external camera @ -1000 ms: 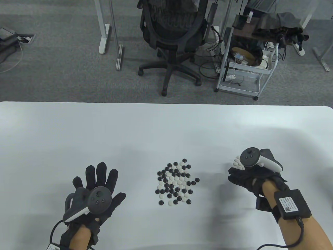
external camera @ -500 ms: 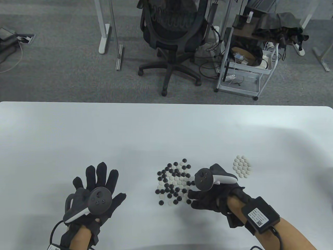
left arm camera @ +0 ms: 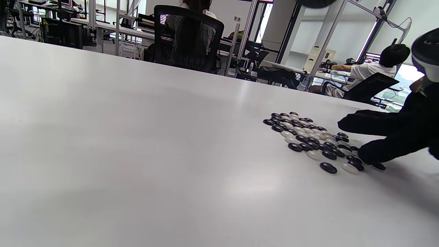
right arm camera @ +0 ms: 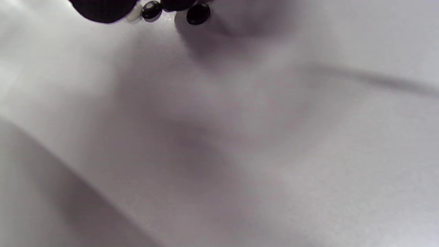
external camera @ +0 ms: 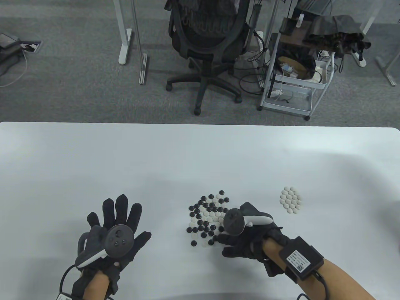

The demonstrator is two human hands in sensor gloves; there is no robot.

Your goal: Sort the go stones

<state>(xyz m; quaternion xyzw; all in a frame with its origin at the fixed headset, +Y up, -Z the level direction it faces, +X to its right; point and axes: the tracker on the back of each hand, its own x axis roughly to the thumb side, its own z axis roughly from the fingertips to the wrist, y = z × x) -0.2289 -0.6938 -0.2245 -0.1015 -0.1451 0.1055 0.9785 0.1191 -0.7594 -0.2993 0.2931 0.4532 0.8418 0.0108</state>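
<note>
A mixed pile of black and white Go stones (external camera: 207,218) lies at the table's middle front. A tight cluster of white stones (external camera: 291,200) sits apart to its right. My right hand (external camera: 225,243) rests at the pile's lower right edge, its fingers stretched out over the nearest stones. In the left wrist view its fingers (left arm camera: 374,151) touch down beside the outer black stones of the pile (left arm camera: 308,137), with nothing pinched that I can see. The right wrist view shows black stones (right arm camera: 198,13) under the fingertips at the top edge. My left hand (external camera: 115,218) lies flat, fingers spread, left of the pile.
The white table (external camera: 93,156) stretches bare behind and to the left of the pile. Beyond its far edge stand an office chair (external camera: 207,40) and a white wire cart (external camera: 293,78) on grey carpet.
My right hand left the white cluster and came left and nearer to the mixed pile's right edge, then crept slightly further in. The left hand stayed still.
</note>
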